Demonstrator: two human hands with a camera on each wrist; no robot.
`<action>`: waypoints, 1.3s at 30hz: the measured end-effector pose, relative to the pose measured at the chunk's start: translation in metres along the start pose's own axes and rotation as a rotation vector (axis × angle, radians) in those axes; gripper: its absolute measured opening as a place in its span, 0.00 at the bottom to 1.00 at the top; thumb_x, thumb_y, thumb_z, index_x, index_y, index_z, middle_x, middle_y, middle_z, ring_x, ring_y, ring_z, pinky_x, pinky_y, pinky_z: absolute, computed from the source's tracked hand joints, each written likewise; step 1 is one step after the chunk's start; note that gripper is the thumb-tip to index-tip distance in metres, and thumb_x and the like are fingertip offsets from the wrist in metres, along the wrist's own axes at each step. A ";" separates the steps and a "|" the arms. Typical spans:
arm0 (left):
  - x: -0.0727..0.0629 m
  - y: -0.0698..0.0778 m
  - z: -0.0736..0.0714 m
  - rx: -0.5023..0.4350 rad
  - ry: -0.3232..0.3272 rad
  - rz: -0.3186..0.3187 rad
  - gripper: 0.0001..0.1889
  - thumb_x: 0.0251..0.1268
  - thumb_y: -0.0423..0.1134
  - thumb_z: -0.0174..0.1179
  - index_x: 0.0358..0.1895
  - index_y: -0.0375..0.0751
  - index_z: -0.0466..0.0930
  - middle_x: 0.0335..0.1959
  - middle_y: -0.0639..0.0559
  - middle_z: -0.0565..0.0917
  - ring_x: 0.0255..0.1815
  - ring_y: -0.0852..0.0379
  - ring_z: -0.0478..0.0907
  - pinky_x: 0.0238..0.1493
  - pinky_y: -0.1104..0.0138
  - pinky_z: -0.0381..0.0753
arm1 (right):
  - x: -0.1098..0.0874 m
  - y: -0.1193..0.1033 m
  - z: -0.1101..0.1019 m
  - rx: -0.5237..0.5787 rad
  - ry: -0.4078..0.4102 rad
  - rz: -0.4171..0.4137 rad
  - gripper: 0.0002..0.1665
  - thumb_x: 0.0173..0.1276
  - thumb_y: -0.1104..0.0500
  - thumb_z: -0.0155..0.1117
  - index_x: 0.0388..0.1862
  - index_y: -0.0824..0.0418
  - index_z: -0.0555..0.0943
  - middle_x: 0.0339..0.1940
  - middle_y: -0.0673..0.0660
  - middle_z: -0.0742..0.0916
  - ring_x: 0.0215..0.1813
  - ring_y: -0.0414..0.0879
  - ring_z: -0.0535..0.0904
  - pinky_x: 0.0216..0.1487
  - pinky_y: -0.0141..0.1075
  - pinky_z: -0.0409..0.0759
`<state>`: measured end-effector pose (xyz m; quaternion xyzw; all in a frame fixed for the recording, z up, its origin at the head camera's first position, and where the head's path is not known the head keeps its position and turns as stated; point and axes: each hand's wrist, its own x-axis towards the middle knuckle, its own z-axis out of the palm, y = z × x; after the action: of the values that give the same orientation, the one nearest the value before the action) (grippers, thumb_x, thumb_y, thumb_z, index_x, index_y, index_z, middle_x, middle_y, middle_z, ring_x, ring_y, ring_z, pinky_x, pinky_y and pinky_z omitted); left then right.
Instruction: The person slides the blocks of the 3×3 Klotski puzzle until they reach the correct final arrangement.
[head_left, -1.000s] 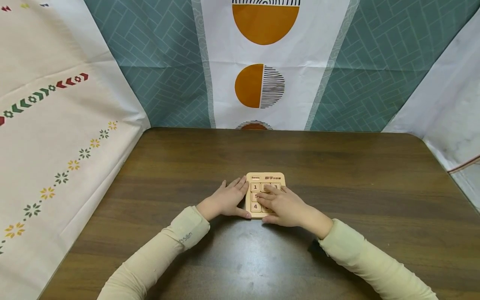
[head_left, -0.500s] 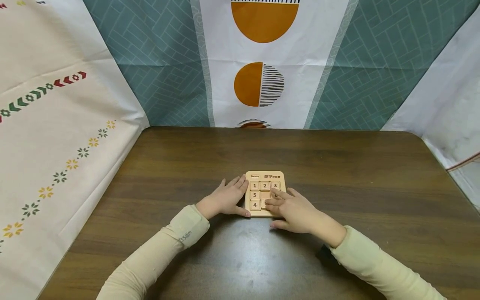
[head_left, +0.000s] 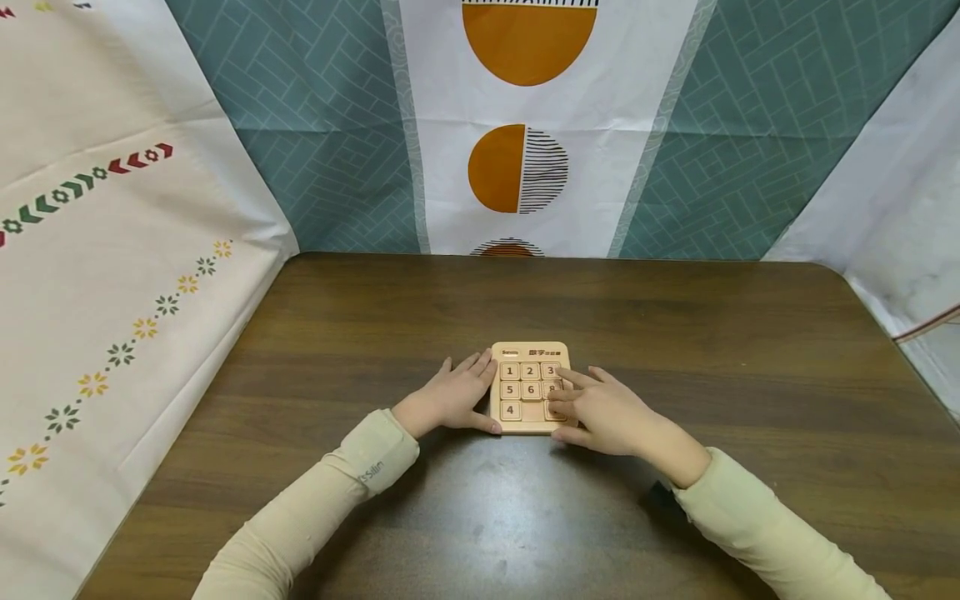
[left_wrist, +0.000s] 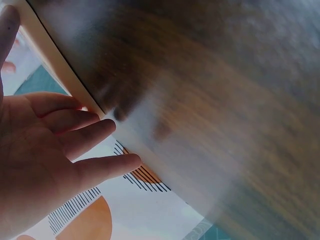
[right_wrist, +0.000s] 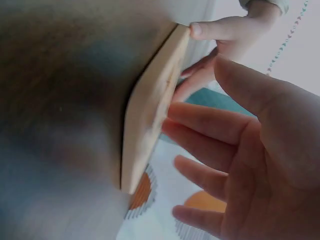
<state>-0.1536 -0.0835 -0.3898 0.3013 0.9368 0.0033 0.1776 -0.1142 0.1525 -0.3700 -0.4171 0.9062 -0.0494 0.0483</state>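
Observation:
A pale wooden sliding number puzzle (head_left: 525,431) lies flat on the table. Its tiles show 1, 2, 3 on top, then 5, 6, 8; a 4 tile (head_left: 511,410) sits bottom left, beside a bare slot (head_left: 532,412). The bottom-right tile's number is hidden by fingers. Against the board's left edge rests my left hand (head_left: 456,396), fingers extended, thumb at the lower corner. My right hand (head_left: 611,414) reaches over the right column, its fairly straight fingertips on or just above the tiles. The right wrist view shows the board edge-on (right_wrist: 145,130) near those fingers (right_wrist: 210,120).
The brown wooden table (head_left: 375,308) extends around the board. Behind it hangs a teal and white patterned cloth (head_left: 345,167), and a cream embroidered cloth (head_left: 90,275) covers the left side. A small dark object (head_left: 662,495) shows under the right sleeve.
The 6 tile has slid up from the bottom row into the centre, leaving the bottom-middle slot bare. My right hand has shifted rightward off the middle column. My left hand stays put.

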 end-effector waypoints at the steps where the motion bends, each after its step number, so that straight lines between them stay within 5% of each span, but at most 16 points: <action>1: 0.000 0.000 0.000 0.001 0.001 0.000 0.54 0.48 0.68 0.57 0.70 0.33 0.48 0.72 0.40 0.46 0.71 0.46 0.46 0.61 0.42 0.52 | -0.003 -0.001 -0.001 0.001 0.003 -0.006 0.23 0.61 0.45 0.60 0.49 0.59 0.82 0.53 0.56 0.81 0.65 0.58 0.63 0.57 0.61 0.60; 14: -0.002 0.000 -0.002 -0.006 0.005 -0.004 0.54 0.48 0.67 0.57 0.70 0.32 0.49 0.71 0.40 0.47 0.71 0.45 0.47 0.61 0.43 0.53 | 0.002 -0.012 0.011 0.046 -0.029 -0.048 0.32 0.62 0.42 0.58 0.59 0.61 0.75 0.60 0.57 0.76 0.67 0.56 0.61 0.57 0.59 0.61; 24: -0.002 0.000 -0.002 -0.003 0.006 -0.002 0.54 0.48 0.67 0.57 0.70 0.32 0.48 0.72 0.40 0.46 0.71 0.45 0.47 0.61 0.42 0.52 | 0.000 0.007 0.009 -0.014 0.020 0.091 0.35 0.60 0.42 0.60 0.60 0.63 0.73 0.62 0.58 0.74 0.67 0.58 0.61 0.56 0.60 0.62; 39: -0.001 -0.001 0.001 -0.008 0.014 0.001 0.54 0.47 0.68 0.57 0.70 0.33 0.48 0.72 0.40 0.47 0.71 0.45 0.47 0.61 0.42 0.51 | -0.017 -0.008 0.004 0.022 -0.033 0.059 0.33 0.61 0.44 0.60 0.59 0.63 0.74 0.60 0.59 0.76 0.66 0.58 0.61 0.57 0.61 0.60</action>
<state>-0.1531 -0.0856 -0.3902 0.3010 0.9379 0.0091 0.1723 -0.0969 0.1595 -0.3717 -0.3906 0.9165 -0.0512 0.0693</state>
